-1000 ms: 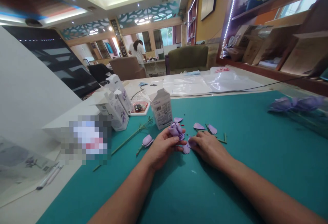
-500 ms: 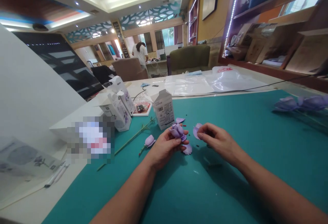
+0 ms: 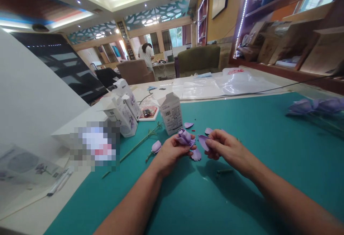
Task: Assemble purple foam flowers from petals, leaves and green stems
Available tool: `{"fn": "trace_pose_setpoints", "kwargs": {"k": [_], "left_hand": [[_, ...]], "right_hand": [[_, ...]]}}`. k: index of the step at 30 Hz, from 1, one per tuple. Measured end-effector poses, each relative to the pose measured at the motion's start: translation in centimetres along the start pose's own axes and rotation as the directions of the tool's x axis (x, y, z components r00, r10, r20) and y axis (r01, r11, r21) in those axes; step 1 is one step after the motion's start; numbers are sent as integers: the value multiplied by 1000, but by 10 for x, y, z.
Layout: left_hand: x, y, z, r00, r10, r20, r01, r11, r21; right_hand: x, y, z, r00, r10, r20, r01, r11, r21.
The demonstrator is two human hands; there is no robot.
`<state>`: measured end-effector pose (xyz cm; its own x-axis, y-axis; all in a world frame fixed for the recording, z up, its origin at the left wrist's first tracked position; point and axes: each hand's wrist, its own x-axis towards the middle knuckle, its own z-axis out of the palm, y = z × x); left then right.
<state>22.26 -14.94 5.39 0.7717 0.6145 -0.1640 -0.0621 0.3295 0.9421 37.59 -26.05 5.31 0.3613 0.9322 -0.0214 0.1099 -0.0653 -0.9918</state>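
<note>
My left hand (image 3: 172, 152) is closed around a purple flower head (image 3: 184, 137) just above the teal mat (image 3: 258, 156). My right hand (image 3: 224, 147) pinches a loose purple petal (image 3: 202, 141) close beside the flower. Another petal (image 3: 196, 154) lies on the mat under the flower. Two more loose petals, one (image 3: 188, 124) farther back and one (image 3: 208, 130) behind my right hand, rest on the mat. A small purple bud (image 3: 156, 146) and a long green stem (image 3: 134, 147) lie to the left of my left hand.
A white carton (image 3: 170, 113) stands behind the flower, with more flower-printed boxes (image 3: 122, 111) to its left. Finished purple flowers (image 3: 314, 108) lie at the mat's right edge. A green stem piece (image 3: 224, 171) lies by my right wrist. A person (image 3: 146, 54) stands far back.
My right hand left the mat, picked up a loose petal and brought it next to the flower in my left hand. The left hand stayed nearly still.
</note>
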Motion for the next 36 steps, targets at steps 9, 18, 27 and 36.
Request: {"fn": "trace_pose_setpoints", "kwargs": {"k": [9,18,27,36], "left_hand": [[1,-2,-6,1000,5,22,-6,1000,31],[2,-6,-3,999,15,49,-18,998,64],[2,-7,-2,999,22,30,-24,997,76],[2,-7,-2,999,24,20,-26,997,77]], "right_hand": [[-3,-7,3,996,11,-84,-14,1000,-25],[-1,0,8,991,53,-121,-50,998,33],[-3,-5,10,990,69,-124,-62,996,60],[-3,0,12,987,81,-138,-72,995,69]]}}
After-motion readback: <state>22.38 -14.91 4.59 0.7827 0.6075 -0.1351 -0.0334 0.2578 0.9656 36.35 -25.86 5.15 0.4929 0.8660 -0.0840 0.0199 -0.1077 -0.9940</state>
